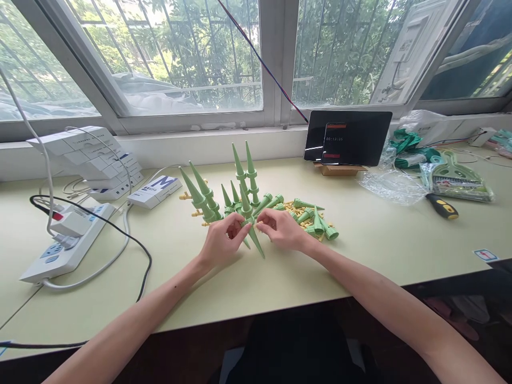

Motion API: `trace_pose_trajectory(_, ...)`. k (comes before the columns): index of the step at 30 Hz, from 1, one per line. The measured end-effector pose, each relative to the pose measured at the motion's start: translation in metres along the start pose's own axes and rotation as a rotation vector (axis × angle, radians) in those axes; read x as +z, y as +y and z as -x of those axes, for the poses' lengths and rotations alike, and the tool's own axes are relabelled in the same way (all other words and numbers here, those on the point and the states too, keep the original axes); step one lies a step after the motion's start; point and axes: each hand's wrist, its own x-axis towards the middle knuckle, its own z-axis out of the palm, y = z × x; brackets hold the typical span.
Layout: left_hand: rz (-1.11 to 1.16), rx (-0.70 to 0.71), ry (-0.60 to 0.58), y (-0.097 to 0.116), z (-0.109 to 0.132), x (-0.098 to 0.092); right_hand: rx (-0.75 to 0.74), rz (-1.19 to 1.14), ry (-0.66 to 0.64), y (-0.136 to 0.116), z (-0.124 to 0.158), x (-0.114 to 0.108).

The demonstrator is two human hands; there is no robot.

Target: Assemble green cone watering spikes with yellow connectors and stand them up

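Note:
My left hand [222, 240] and my right hand [282, 228] meet at the middle of the pale green table [360, 256]. Both pinch one green cone-shaped spike [255, 240], whose tip points down toward me. Behind my hands stand several upright green spikes [244, 173]. To the right lies a loose pile of green spikes [314, 216] mixed with small yellow parts [298, 210]. A few more yellow parts [186, 196] lie at the left of the upright spikes.
A white power strip [66, 242] with plugs and cables lies at the left, near stacked white boxes [100, 157] and a flat white box [154, 191]. A dark tablet [347, 137] leans at the back. Plastic bags, a green brush set [456, 178] and a yellow-black tool [442, 205] lie at right.

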Motion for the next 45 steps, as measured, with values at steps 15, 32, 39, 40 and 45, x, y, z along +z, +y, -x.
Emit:
trace_pose_trajectory(15,0.009,0.012,-0.02,-0.0029,0.0008,-0.0003,0.01,0.058,-0.031,-0.0008,-0.0005,-0.001)
trace_pose_trajectory(32,0.009,-0.03,-0.006,-0.0026,0.0007,-0.0002,-0.008,-0.015,0.011,0.0003,-0.0004,0.0003)
trace_pose_trajectory(39,-0.006,-0.015,-0.005,-0.0036,0.0008,0.0004,0.021,-0.033,-0.033,0.0027,0.0002,0.0015)
trace_pose_trajectory(40,-0.007,-0.016,-0.006,-0.0035,0.0007,0.0004,0.024,-0.027,-0.036,0.0023,0.0003,0.0013)
trace_pose_trajectory(45,0.0,-0.022,-0.018,-0.0026,0.0007,0.0,0.03,0.007,-0.054,-0.0013,0.0001,-0.0004)
